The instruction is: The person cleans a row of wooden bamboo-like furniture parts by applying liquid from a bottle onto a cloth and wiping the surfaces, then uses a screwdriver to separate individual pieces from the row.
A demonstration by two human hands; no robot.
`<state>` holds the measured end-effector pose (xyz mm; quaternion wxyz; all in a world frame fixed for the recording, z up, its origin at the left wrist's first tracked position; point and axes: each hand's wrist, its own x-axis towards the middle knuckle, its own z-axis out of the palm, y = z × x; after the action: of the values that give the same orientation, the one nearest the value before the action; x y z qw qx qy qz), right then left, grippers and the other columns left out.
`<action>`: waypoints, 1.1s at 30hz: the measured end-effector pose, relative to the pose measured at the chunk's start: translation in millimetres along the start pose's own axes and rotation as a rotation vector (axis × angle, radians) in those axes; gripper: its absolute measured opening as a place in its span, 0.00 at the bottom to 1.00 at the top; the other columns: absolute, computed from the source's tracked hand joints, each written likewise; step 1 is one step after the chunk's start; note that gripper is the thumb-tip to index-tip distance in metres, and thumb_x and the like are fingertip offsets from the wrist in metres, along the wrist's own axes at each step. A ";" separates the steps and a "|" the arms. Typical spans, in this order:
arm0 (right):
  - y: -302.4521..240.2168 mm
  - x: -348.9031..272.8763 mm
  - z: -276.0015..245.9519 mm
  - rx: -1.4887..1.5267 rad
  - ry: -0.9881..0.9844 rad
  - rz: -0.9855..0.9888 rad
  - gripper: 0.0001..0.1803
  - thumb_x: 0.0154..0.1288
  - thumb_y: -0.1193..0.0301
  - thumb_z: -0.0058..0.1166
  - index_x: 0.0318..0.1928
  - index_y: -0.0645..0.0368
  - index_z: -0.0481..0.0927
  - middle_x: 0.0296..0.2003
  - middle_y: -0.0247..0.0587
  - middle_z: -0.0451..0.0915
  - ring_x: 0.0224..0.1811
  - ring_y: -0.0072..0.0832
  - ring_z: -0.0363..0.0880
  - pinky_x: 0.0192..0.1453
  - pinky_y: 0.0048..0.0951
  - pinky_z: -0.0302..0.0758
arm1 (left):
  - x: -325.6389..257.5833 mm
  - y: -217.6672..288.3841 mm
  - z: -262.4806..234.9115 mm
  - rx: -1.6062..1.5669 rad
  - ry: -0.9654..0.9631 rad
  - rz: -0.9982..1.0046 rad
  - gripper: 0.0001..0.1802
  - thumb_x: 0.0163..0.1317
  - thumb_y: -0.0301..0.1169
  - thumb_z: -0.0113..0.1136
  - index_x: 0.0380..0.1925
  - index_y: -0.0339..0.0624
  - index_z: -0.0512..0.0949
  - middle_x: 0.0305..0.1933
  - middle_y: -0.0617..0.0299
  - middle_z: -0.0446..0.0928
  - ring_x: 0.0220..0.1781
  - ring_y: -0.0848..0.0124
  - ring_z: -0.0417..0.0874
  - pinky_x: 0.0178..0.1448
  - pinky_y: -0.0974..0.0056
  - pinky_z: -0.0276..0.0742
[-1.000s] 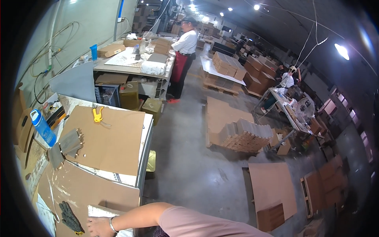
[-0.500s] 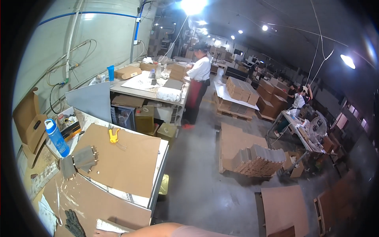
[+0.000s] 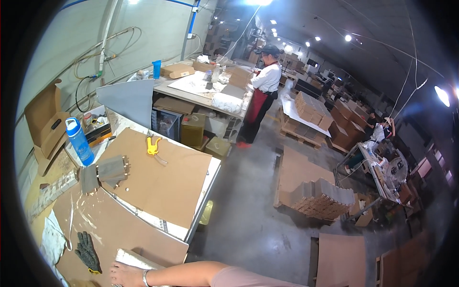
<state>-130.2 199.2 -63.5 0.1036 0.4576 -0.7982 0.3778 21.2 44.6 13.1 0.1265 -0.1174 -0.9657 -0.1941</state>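
Note:
My right hand [image 3: 126, 274] is at the lower left, palm down with its fingers extended, resting on or against a white, stained block [image 3: 135, 259]. A bracelet is on its wrist. Beside it lies a dark grey knitted glove [image 3: 87, 251] with a yellow edge, on a large brown board [image 3: 138, 229]. My left hand is out of view. Farther up the bench, a yellow-handled tool [image 3: 153, 145] lies on another brown board [image 3: 177, 177]. Small grey pieces [image 3: 113, 170] with pale pegs along their edges lie at that board's left.
A blue bottle [image 3: 80, 143] and an open cardboard box [image 3: 45, 119] stand along the wall. A co-worker [image 3: 267, 86] is at the far table. Stacked grey pieces [image 3: 322, 198] sit on a board on the floor to the right.
The view has shifted, so the bench things sit farther right and my right hand and forearm show more fully. The hand stays by the white block. The co-worker's head has turned.

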 end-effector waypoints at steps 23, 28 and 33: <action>-8.4 11.2 -46.2 0.058 -0.117 0.049 0.13 0.60 0.73 0.53 0.44 0.59 0.83 0.51 0.45 0.81 0.59 0.42 0.75 0.69 0.44 0.64 | 2.8 44.9 -23.7 -0.025 0.131 -0.011 0.13 0.41 0.24 0.67 0.30 0.45 0.84 0.29 0.60 0.77 0.31 0.58 0.82 0.33 0.55 0.81; -4.4 10.2 -49.1 0.049 -0.139 0.063 0.10 0.62 0.71 0.53 0.42 0.58 0.84 0.50 0.42 0.82 0.57 0.38 0.76 0.72 0.43 0.62 | 48.3 -1.3 4.8 0.197 0.157 -0.100 0.05 0.48 0.26 0.64 0.28 0.45 0.81 0.27 0.57 0.74 0.32 0.56 0.80 0.32 0.53 0.78; 3.4 5.7 -49.6 0.033 -0.087 0.098 0.12 0.62 0.73 0.53 0.43 0.58 0.86 0.51 0.41 0.82 0.58 0.40 0.76 0.67 0.41 0.66 | 30.3 14.2 -12.6 0.088 0.159 0.025 0.07 0.45 0.25 0.65 0.27 0.44 0.82 0.28 0.58 0.74 0.31 0.57 0.80 0.30 0.54 0.78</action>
<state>-145.2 231.1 -27.9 0.0429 0.4356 -0.8171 0.3752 -0.8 57.6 38.1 0.2101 -0.1078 -0.9587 -0.1588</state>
